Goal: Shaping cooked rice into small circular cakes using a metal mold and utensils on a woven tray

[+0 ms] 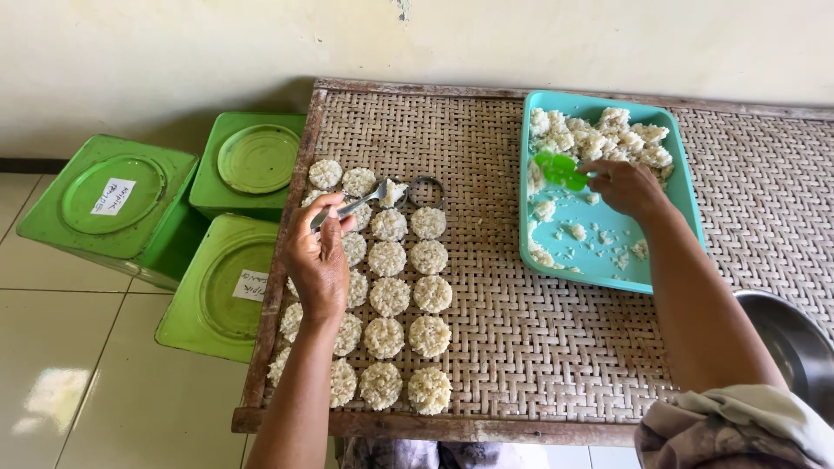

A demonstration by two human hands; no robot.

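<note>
Three columns of round rice cakes (387, 295) are lying on the woven bamboo tray (539, 347) in the head view, filling the strip that runs from the near edge up to the fingers of the left hand (318, 260); only the topmost places are being finished, so that strip is judged nearly complete while the wide stretch of tray to the right is waiting unfilled. A metal fork (363, 203) is being gripped by the curled left fingers, its tines resting on a cake just beyond the fingertips, beside a small metal ring mould (426, 188) standing at the head of the right-hand column. A green scoop (561, 170) is being held by the closed fingers of the right hand (627, 188) inside the turquoise tray (608, 265), where a heap of loose cooked rice (599, 137) is piled beyond the fingertips and only scattered clumps are left nearer the wrist. Much rice is judged to be awaiting shaping. Green square tins (182, 234) are standing on the floor left of the left hand, and a metal bowl (790, 343) is showing beside the right forearm.
</note>
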